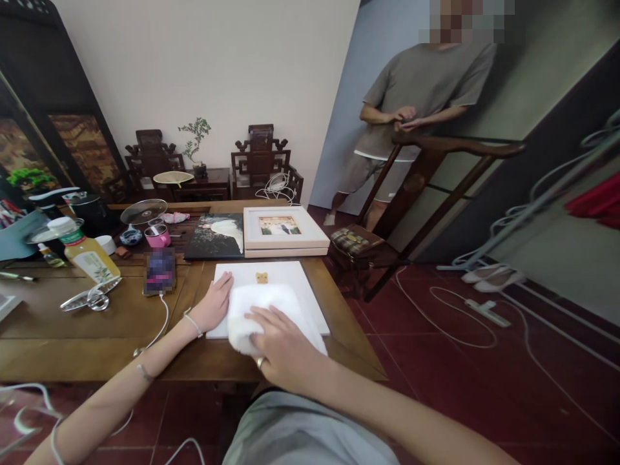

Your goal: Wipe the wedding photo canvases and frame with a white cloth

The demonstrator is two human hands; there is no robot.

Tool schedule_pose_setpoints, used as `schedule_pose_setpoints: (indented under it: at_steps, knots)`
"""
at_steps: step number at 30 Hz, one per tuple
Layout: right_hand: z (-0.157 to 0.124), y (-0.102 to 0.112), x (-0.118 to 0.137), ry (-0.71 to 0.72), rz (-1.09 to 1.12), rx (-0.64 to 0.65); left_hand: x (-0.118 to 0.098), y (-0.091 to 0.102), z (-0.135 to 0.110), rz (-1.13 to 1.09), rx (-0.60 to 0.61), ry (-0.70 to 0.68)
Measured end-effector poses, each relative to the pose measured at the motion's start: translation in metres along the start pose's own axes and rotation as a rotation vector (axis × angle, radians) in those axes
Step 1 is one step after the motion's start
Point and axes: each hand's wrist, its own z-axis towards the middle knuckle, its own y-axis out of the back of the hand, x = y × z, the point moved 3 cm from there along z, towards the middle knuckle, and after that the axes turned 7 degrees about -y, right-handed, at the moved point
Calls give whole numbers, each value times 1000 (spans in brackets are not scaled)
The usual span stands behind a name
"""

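A flat white board (310, 294) lies near the front edge of the wooden table. On it is a folded, fluffy white towel (264, 297), and my right hand (285, 345) holds the towel from above, with its fingers curled over the top. My left hand (217, 307) rests flat on the board's left edge, fingers stretched out, just beside the towel. A small yellow-brown bow-shaped piece (261, 278) sits on the board beyond the towel, touched by neither hand. The towel covers much of the board's middle and front.
Behind the board lie a framed photo (285, 240) and a dark photo panel (216, 236). To the left are a phone (159, 272) on a cable, a juice bottle (90, 255) and a pink cup (157, 236). A person (429, 84) stands behind a wooden chair (426, 168) at right.
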Motion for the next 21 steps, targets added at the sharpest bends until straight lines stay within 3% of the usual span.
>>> schedule_pose_setpoints:
  at_steps: [3,8,11,15,18,21]
  knots:
    - [31,0,-24,-80,-31,-59,-4,5,2,-53,-61,6]
    - [64,-3,-36,-92,-60,-78,-9,28,5,-278,-344,174]
    - [60,-8,-19,79,-59,-40,-7,36,5,-437,-450,268]
    - [32,-3,5,305,-8,56,-6,35,4,-518,-519,273]
    - [14,11,9,279,26,117,-11,36,4,-461,-497,251]
    - [12,26,-4,144,-14,171,-20,37,3,-312,-407,235]
